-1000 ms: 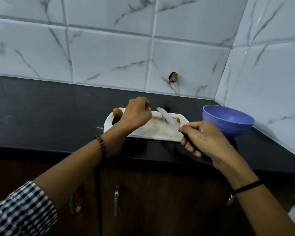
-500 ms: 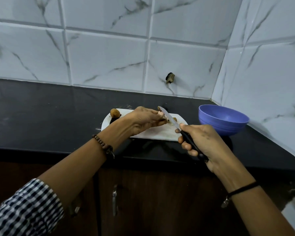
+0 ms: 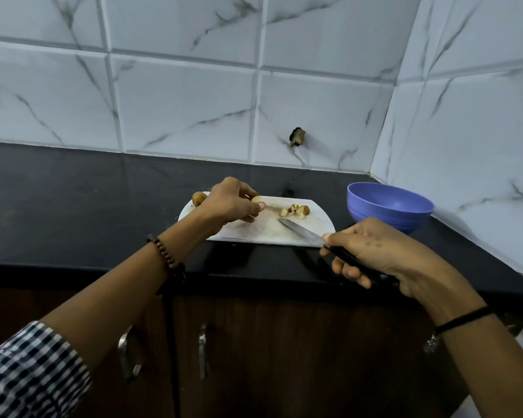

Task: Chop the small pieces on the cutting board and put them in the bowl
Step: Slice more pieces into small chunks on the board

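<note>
Pale, brown-skinned cubes [image 3: 295,210] on the white cutting board [image 3: 263,233]; left grip [image 3: 231,203] around another piece [image 3: 256,199], right grip [image 3: 372,251] around the knife [image 3: 299,230].

We record a kitchen, most likely a home one. Grey-veined white wall tiles [image 3: 181,116] cover the far wall and the right wall, meeting in a corner. A black counter [image 3: 73,200] runs below them. Under it, dark wooden cupboard doors [image 3: 284,357] carry metal handles [image 3: 203,351]. On the counter sit a white cutting board [image 3: 263,227] with small pieces [image 3: 295,211] of food and, to its right, a blue bowl [image 3: 375,218]. A knife [image 3: 299,232] is held over the board.
</note>
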